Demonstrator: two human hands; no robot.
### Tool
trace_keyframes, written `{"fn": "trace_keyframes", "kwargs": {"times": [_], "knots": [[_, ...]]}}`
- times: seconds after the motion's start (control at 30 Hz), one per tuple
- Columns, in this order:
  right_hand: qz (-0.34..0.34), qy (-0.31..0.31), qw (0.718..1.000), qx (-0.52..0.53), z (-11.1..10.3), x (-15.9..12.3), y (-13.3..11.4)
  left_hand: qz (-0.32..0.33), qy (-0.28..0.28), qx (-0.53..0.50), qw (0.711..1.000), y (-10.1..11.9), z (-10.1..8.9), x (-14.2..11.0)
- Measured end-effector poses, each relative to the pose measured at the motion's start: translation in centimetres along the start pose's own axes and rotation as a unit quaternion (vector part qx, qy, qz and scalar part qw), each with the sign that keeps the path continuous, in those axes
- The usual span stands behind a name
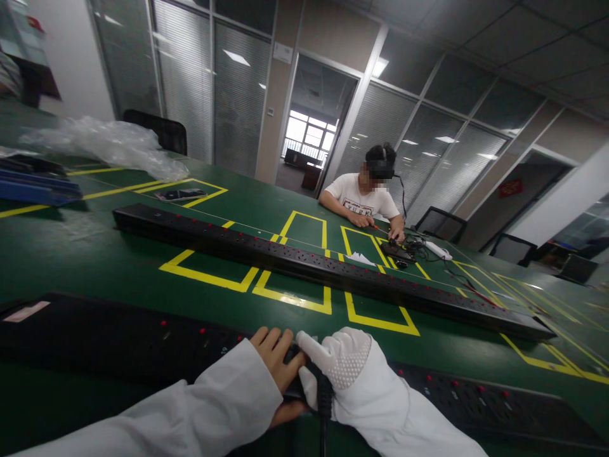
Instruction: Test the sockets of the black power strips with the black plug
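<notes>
On desk point(118, 270), nr. strip point(181, 343) runs under both grips: L hand point(276, 363) part-curled, hold unclear; R hand point(349, 365) closed round corded plug point(324, 388).

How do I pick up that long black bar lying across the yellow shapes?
Come from above and grip the black bar near its middle, thumb on the near long side, fingers on the far one. It lies flat, long and narrow, so its middle should balance best.
</notes>
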State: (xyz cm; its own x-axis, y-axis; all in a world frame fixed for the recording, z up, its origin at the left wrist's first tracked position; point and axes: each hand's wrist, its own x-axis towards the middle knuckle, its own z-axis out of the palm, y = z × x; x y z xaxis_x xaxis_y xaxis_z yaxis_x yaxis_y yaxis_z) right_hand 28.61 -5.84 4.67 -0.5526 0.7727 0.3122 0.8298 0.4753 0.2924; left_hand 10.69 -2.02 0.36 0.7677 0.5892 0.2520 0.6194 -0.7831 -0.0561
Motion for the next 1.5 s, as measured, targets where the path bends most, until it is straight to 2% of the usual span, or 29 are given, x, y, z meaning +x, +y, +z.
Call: {"fn": "trace_keyframes", "kwargs": {"times": [0.3,0.63,0.83,1.1,1.23,1.4,1.5], "knots": [[-0.004,-0.035,0.999,-0.001,-1.1,0.9,0.6,-0.005,0.005,-0.014,1.000,-0.1,0.0,0.0],[-0.029,-0.013,0.999,-0.001,-1.2,-0.2,0.4,-0.001,0.013,-0.014,1.000,0.0,0.2,0.0],[-0.041,0.003,0.999,0.016,-1.7,0.0,0.7,-0.006,-0.008,-0.020,1.000,-0.1,0.1,0.1],[-0.057,0.009,0.998,-0.031,-1.8,0.0,0.2,-0.005,-0.007,-0.005,1.000,0.1,0.9,0.1],[-0.041,0.014,0.998,-0.052,-1.6,0.4,0.1,-0.005,0.003,-0.008,1.000,0.2,1.0,0.1],[0.007,-0.013,1.000,0.009,-1.0,0.9,0.5,-0.004,-0.003,-0.031,1.000,-0.1,0.3,0.1],[-0.002,-0.002,1.000,-0.006,-1.1,0.7,0.5,-0.007,-0.013,-0.033,0.999,-0.1,0.1,0.1]]}}
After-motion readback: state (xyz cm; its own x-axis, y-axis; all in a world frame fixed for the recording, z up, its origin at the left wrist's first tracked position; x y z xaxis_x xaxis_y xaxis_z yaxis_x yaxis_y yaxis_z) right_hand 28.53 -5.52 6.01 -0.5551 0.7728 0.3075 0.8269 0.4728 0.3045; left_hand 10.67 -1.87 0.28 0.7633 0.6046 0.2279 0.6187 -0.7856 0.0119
